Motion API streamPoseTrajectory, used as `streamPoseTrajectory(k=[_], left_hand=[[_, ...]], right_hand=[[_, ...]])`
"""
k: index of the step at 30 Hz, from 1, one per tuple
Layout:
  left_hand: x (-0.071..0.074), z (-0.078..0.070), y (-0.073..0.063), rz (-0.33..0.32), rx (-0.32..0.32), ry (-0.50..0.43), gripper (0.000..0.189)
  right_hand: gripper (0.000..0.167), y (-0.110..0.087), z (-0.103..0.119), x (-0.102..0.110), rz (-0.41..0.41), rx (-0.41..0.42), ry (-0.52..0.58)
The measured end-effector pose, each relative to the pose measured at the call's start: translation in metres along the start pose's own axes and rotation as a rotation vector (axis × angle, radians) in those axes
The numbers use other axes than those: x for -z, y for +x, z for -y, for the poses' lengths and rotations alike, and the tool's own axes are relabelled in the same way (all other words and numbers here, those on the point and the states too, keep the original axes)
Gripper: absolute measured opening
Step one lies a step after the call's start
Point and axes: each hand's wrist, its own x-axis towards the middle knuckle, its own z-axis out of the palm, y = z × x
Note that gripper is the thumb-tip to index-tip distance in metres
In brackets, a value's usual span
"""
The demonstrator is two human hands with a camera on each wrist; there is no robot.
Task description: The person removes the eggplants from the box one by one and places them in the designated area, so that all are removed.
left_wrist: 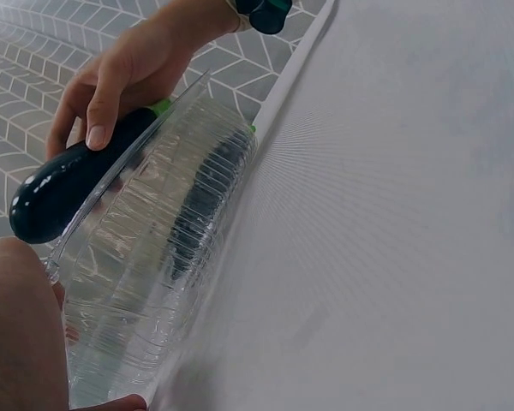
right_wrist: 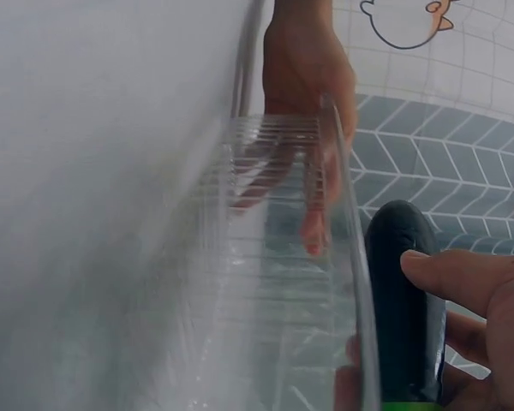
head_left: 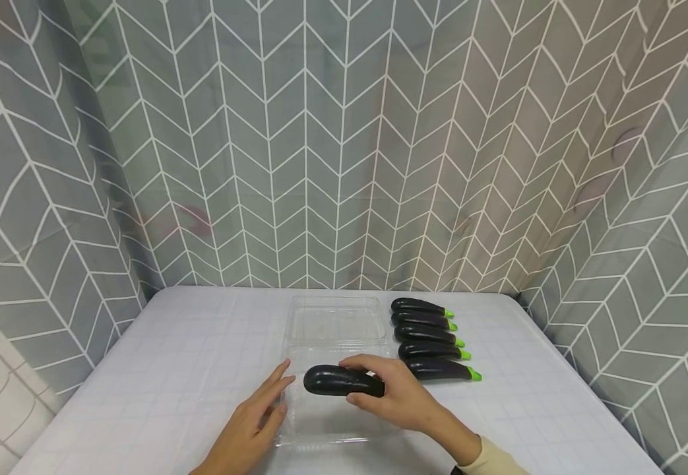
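My right hand (head_left: 400,392) grips a dark purple eggplant (head_left: 334,380) by its stem half, thumb on the near side and fingers on the far side. The eggplant lies level over the near half of a clear plastic clamshell box (head_left: 314,422), its rounded end pointing left. In the right wrist view, the eggplant (right_wrist: 400,300) shows just above the box rim, with its green cap at the bottom edge. At the box's left side is my left hand (head_left: 251,422), fingers extended along the wall and holding nothing. The box's lid (head_left: 338,320) is folded back, away from me.
Several more eggplants (head_left: 429,349) with bright green caps lie in a column right of the box, stems to the right. All stand on a table with a white cloth (head_left: 201,349). A grey chevron-patterned curtain (head_left: 344,145) encloses the back and sides.
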Motion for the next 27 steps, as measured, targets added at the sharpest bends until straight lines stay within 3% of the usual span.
streamPoseTrajectory(k=[6, 15, 27], left_hand=[[0.000, 0.000, 0.000, -0.012, -0.040, 0.004, 0.044], [0.000, 0.003, -0.001, 0.008, -0.003, -0.006, 0.044], [0.000, 0.002, -0.002, 0.000, -0.047, -0.018, 0.046]], right_hand=[[0.047, -0.002, 0.001, 0.007, -0.010, -0.016, -0.010], [0.047, -0.008, 0.000, 0.017, -0.021, -0.047, -0.021], [0.046, -0.022, -0.002, 0.034, -0.073, -0.074, -0.062]])
